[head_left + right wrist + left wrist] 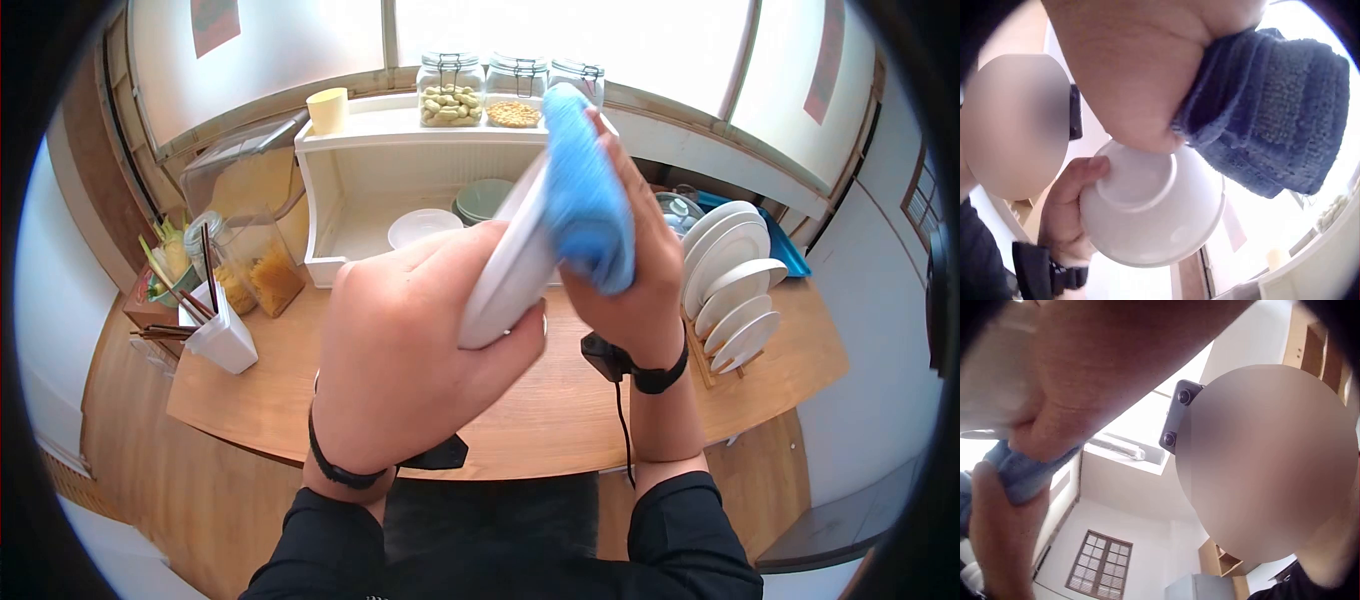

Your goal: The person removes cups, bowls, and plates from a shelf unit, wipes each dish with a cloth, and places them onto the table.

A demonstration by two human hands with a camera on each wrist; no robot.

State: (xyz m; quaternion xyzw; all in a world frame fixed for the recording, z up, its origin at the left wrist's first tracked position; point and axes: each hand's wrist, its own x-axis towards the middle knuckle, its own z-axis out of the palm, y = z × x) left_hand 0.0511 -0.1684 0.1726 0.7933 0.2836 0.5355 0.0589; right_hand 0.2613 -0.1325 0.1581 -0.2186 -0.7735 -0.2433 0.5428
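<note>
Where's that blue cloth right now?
In the head view, the blue cloth is right of centre, held in the right hand, alongside the white bowl that the left hand grips.

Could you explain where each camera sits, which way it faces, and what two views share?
Head: worn on the head, facing forward and down over the wooden table; left hand, right hand and dark sleeves show.
Left wrist: worn there, facing upward past the blue cloth to a lattice window; both hands and the person's head show.
Right wrist: worn there, facing upward at the underside of the white bowl; both hands and head show.
Head and right wrist share white bowl and blue cloth.
</note>
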